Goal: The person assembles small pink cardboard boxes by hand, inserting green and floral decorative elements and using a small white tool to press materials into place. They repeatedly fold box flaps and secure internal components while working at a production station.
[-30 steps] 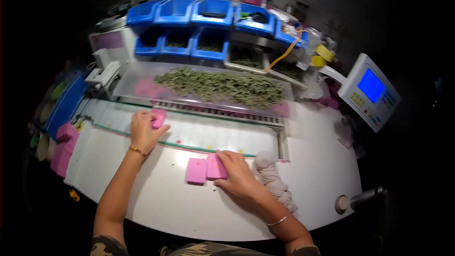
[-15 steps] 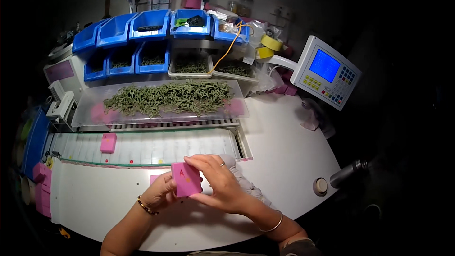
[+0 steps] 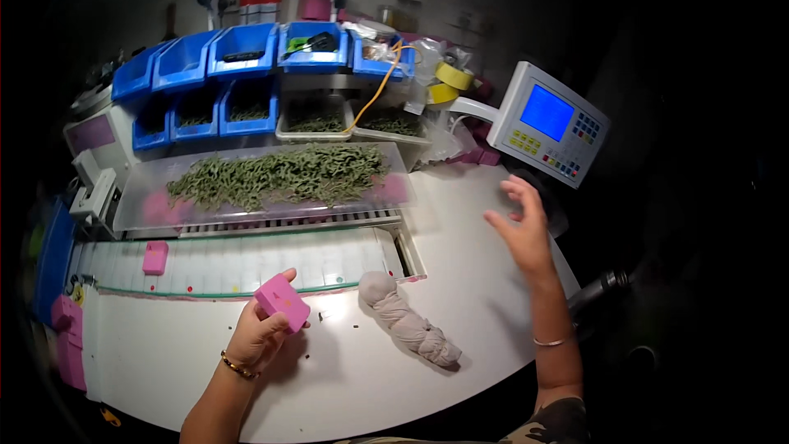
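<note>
My left hand point(image 3: 253, 341) is closed around a small pink box point(image 3: 282, 304), thumb across its near side, and holds it tilted above the table just in front of the belt. A mark is drawn on the box's upper face. My right hand point(image 3: 524, 234) is raised at the right, fingers apart and curved, with nothing in it. It is nearest to the grey control panel point(image 3: 549, 122) with a blue screen, and apart from it. A second pink box point(image 3: 154, 257) rests on the left part of the white slatted belt point(image 3: 271, 261).
Behind the belt, a clear tray point(image 3: 131, 210) holds many small green twisted pieces. Blue bins point(image 3: 185, 62) stand in two rows at the back. On the white table point(image 3: 337, 395) lie a twisted pale cloth bundle point(image 3: 403, 321) and dark crumbs. A dark bottle point(image 3: 604, 284) is at the right edge.
My right hand has let go of the pink box and swung up and right. My left hand has moved left, still holding the box. The belt and its box have shifted slightly left.
</note>
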